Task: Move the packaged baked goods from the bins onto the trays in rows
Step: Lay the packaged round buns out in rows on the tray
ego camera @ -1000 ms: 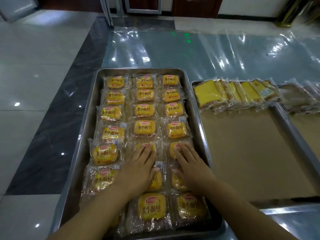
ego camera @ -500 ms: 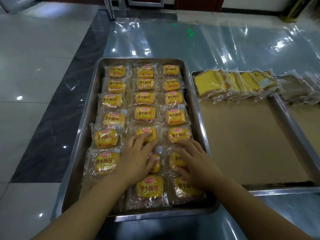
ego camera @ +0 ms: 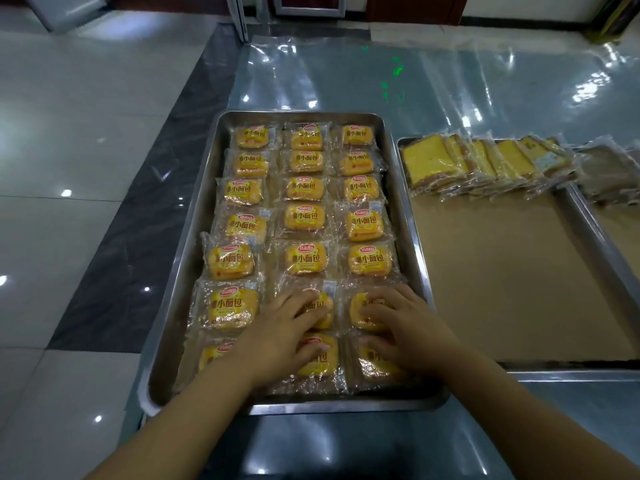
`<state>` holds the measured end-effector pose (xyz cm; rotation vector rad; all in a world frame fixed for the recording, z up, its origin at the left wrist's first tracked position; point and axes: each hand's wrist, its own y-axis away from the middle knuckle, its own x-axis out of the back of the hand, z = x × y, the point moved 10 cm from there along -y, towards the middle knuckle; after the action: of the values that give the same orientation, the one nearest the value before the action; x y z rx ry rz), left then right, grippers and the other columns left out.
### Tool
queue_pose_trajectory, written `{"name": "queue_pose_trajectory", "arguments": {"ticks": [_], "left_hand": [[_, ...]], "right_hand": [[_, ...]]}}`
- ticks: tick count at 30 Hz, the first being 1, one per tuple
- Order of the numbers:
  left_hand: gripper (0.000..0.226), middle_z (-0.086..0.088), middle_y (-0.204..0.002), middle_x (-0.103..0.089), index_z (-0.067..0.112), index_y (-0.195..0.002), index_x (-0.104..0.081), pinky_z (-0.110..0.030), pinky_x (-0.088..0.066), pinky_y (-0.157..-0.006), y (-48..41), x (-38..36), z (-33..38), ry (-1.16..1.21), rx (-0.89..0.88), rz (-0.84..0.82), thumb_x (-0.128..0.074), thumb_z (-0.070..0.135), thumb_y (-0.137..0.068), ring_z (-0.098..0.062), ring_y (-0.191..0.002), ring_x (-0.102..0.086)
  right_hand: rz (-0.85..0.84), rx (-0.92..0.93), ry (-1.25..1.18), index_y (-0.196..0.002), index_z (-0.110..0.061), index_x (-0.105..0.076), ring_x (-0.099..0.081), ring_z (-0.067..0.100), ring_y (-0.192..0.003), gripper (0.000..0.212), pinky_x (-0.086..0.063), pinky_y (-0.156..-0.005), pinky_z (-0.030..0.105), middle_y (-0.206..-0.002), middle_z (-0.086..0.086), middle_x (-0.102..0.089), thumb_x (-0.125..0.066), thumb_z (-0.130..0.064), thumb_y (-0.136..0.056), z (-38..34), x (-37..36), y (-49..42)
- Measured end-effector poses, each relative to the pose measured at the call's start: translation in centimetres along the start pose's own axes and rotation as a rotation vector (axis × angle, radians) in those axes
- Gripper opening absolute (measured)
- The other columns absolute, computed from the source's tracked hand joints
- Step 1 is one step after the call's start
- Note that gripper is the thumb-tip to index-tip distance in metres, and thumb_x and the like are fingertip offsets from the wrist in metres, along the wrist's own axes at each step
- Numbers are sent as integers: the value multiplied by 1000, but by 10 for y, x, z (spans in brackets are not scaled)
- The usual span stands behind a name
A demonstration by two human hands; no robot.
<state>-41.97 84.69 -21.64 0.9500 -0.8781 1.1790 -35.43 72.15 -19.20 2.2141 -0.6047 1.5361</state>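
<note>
On tray [ego camera: 190, 251], clear-wrapped yellow buns [ego camera: 305, 217]

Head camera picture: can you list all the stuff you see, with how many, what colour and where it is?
shiny steel tray: one, silver, in front of the person
clear-wrapped yellow bun packets: twenty-one, yellow with red labels, three columns of seven filling that tray
paper-lined steel tray: one, silver with brown liner, right of the first
wrapped yellow cake slices: overlapping row, count unclear, yellow, far end of the lined tray
third steel tray: one, silver, right edge
brownish wrapped packets: count unclear, far end of the third tray
clear plastic sheet: one, see-through, over the table
glossy floor tiles: white and dark, left side
left hand: one, resting on middle-column buns
right hand: one, resting on right-column buns
</note>
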Motion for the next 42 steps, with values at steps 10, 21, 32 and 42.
{"name": "queue_pose_trajectory", "arguments": {"ticks": [10,21,32,42], "left_hand": [[48,-8,-145,-32,17,-138,-41,-43,-28,-107,7,67,-117,-45,390,241,-47,36,-94,-30,-131,-24],[52,1,-150,-30,28,-143,-33,-38,-29,-107,-1,54,-125,-154,235,121,-38,46,-94,-23,-134,-22],[62,2,-155,18,25,-148,6,-41,6,-116,-47,43,-146,-185,180,-87,-15,52,-97,-22,-140,23],[58,-3,-158,-5,24,-147,-18,-39,5,-114,-32,73,-137,-74,200,129,-23,50,-96,-23,-144,5]], "right_hand": [[88,-48,-166,-116,-21,-60,-42,12,-113,29,-37,-92,26,-119,-5,-54,-59,-31,-88,-37,20,-68],[76,-52,-169,-111,-22,-61,-48,14,-105,27,-44,-85,32,-114,-6,-56,-62,-32,-86,-55,11,-118],[78,-180,-186,-114,-26,-60,-45,14,-114,28,-34,-87,25,-121,-7,-54,-61,-33,-87,-32,18,-140],[95,-182,-180,-114,-26,-59,-47,12,-109,28,-36,-82,24,-118,-6,-54,-60,-35,-87,-36,16,-135]]}}
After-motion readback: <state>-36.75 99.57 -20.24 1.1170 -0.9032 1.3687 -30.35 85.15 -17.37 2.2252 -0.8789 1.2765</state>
